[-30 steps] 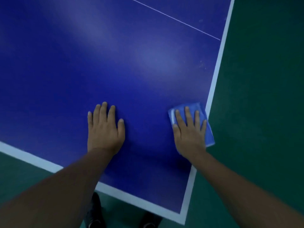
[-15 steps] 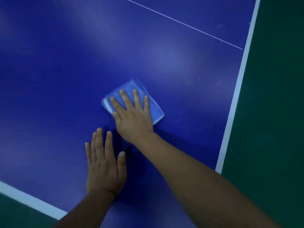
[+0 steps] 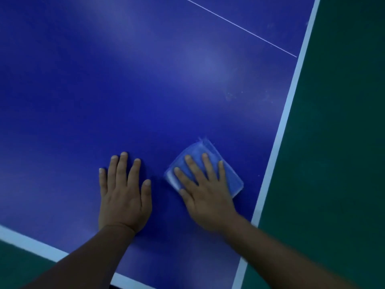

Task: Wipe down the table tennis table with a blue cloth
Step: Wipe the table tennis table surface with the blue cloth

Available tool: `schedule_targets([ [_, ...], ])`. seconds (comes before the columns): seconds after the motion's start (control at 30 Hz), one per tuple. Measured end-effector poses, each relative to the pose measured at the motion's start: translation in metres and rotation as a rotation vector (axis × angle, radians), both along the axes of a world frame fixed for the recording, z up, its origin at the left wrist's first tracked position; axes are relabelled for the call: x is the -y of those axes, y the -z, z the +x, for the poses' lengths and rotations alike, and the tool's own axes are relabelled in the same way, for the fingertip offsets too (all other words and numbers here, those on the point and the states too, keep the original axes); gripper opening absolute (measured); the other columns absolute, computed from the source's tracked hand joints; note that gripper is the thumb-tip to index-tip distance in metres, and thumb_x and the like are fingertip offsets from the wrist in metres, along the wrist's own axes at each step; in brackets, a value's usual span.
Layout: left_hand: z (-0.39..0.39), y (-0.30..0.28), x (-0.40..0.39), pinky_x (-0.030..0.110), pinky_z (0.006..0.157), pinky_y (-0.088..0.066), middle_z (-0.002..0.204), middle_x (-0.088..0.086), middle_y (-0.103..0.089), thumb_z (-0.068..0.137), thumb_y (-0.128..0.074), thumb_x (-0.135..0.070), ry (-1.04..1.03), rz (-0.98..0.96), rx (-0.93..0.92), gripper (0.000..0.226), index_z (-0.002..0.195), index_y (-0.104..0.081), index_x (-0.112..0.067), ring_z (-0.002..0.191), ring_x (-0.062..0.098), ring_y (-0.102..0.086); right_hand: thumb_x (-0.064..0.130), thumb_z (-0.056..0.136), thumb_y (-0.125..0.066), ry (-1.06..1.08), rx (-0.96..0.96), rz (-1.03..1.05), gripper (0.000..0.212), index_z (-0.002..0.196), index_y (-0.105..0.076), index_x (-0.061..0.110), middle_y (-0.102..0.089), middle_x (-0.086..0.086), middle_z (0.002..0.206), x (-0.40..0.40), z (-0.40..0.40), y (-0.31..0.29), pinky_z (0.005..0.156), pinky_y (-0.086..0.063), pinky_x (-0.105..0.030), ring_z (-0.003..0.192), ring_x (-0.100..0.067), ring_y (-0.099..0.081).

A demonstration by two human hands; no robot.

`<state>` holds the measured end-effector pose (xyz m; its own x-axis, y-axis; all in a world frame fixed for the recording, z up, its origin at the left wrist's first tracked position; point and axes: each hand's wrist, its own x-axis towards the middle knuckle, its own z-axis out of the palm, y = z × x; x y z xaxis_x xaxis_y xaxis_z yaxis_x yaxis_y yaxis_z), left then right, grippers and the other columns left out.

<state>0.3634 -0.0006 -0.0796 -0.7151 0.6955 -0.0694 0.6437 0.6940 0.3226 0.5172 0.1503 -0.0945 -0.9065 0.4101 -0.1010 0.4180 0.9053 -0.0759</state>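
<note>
Mid-wipe near the table's (image 3: 145, 90) right edge: right hand (image 3: 205, 197) spread flat on blue cloth (image 3: 233, 180), left hand (image 3: 123, 197) spread flat, bracing (bare surface), w/ next stroke likely needing steady downward pressure.

A: Describe the operator's visible body parts.

B: Two forearms enter from the lower edge, each ending in a bare hand: left hand (image 3: 123, 197) and right hand (image 3: 206, 195).

A: Clothing?

B: No sleeve covers either forearm within view. No glove, ring, watch or wristband shows on either hand or wrist.

A: Finger detail?

B: Five fingers show on each hand. Fingernails are short and unpainted. The right hand is slightly blurred, so finer detail cannot be read.
</note>
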Motion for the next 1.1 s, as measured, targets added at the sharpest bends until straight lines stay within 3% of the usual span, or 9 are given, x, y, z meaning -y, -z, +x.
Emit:
schedule_targets([
  [0.23,0.001,0.0,-0.002,0.053,0.122,-0.002,0.159,0.019,-0.027,0.098,-0.024,-0.044,-0.007,0.012,-0.008,0.065,0.145,-0.044,-0.004,0.151,0.034,-0.014,0.056,0.098,-0.004,0.527,0.02,-0.015,0.064,0.158,-0.013,0.037,-0.006,0.005,0.168,-0.148,0.013,-0.015,0.12,-0.001,-0.061,0.154,-0.031,-0.001],
  [0.4,0.001,0.002,0.0,0.052,0.122,-0.001,0.159,0.019,-0.027,0.098,-0.025,-0.044,-0.01,0.023,-0.02,0.065,0.145,-0.044,-0.004,0.151,0.034,-0.013,0.048,0.105,-0.023,-0.043,0.03,0.009,0.053,0.157,-0.026,0.035,-0.018,-0.005,0.166,-0.015,0.098,-0.002,0.115,-0.011,-0.07,0.151,-0.043,-0.012],
  [0.5,0.002,0.003,0.0,0.053,0.122,-0.002,0.158,0.019,-0.028,0.098,-0.026,-0.045,-0.013,0.03,-0.023,0.064,0.145,-0.043,-0.004,0.15,0.034,-0.014,0.051,0.105,-0.028,-0.278,0.046,-0.055,0.051,0.155,-0.027,0.041,-0.023,-0.001,0.165,-0.031,0.122,-0.005,0.116,-0.011,-0.067,0.151,-0.04,-0.017],
  [0.6,0.002,0.002,-0.001,0.053,0.122,-0.002,0.159,0.019,-0.027,0.097,-0.025,-0.045,-0.013,0.026,-0.02,0.065,0.145,-0.042,-0.005,0.151,0.033,-0.013,0.053,0.102,-0.02,0.025,0.025,0.018,0.055,0.155,-0.022,0.038,-0.026,-0.003,0.163,-0.107,0.069,-0.011,0.115,-0.016,-0.068,0.15,-0.04,-0.018],
  [0.73,0.002,0.0,-0.001,0.051,0.123,0.001,0.16,0.018,-0.025,0.096,-0.025,-0.046,-0.013,0.029,-0.012,0.067,0.146,-0.042,-0.006,0.151,0.032,-0.01,0.056,0.099,-0.007,0.452,0.038,0.001,0.06,0.157,-0.007,0.041,-0.003,0.006,0.168,-0.135,0.029,-0.013,0.121,-0.001,-0.06,0.154,-0.03,0.002],
  [0.8,0.002,0.0,-0.001,0.051,0.123,0.001,0.161,0.017,-0.024,0.096,-0.025,-0.047,-0.011,0.024,-0.005,0.067,0.147,-0.041,-0.007,0.152,0.031,-0.009,0.053,0.101,-0.012,0.336,0.037,0.036,0.058,0.158,-0.009,0.039,-0.007,0.001,0.168,-0.081,0.045,-0.006,0.118,-0.006,-0.065,0.153,-0.035,-0.003],
  [0.9,0.002,0.001,0.0,0.052,0.122,0.001,0.161,0.017,-0.022,0.096,-0.024,-0.048,-0.009,0.015,-0.008,0.067,0.148,-0.04,-0.007,0.152,0.03,-0.007,0.05,0.105,-0.028,-0.124,-0.002,-0.038,0.053,0.157,-0.022,0.04,-0.017,0.0,0.167,0.005,0.1,-0.002,0.116,-0.009,-0.068,0.152,-0.04,-0.01],
  [0.97,0.002,0.002,0.0,0.051,0.123,0.002,0.162,0.017,-0.021,0.096,-0.025,-0.048,-0.005,0.007,-0.005,0.067,0.148,-0.039,-0.008,0.152,0.03,-0.006,0.051,0.104,-0.031,-0.293,0.002,-0.045,0.051,0.154,-0.027,0.042,-0.021,0.001,0.165,-0.009,0.11,-0.004,0.117,-0.007,-0.066,0.151,-0.039,-0.015],
  [1.1,0.002,0.001,0.0,0.049,0.123,0.006,0.163,0.014,-0.017,0.097,-0.024,-0.048,0.003,-0.011,0.006,0.067,0.15,-0.035,-0.01,0.153,0.027,-0.001,0.053,0.101,-0.023,0.176,-0.018,-0.002,0.055,0.154,-0.023,0.039,-0.022,0.002,0.165,-0.082,0.06,-0.012,0.118,-0.01,-0.064,0.152,-0.037,-0.016],
])
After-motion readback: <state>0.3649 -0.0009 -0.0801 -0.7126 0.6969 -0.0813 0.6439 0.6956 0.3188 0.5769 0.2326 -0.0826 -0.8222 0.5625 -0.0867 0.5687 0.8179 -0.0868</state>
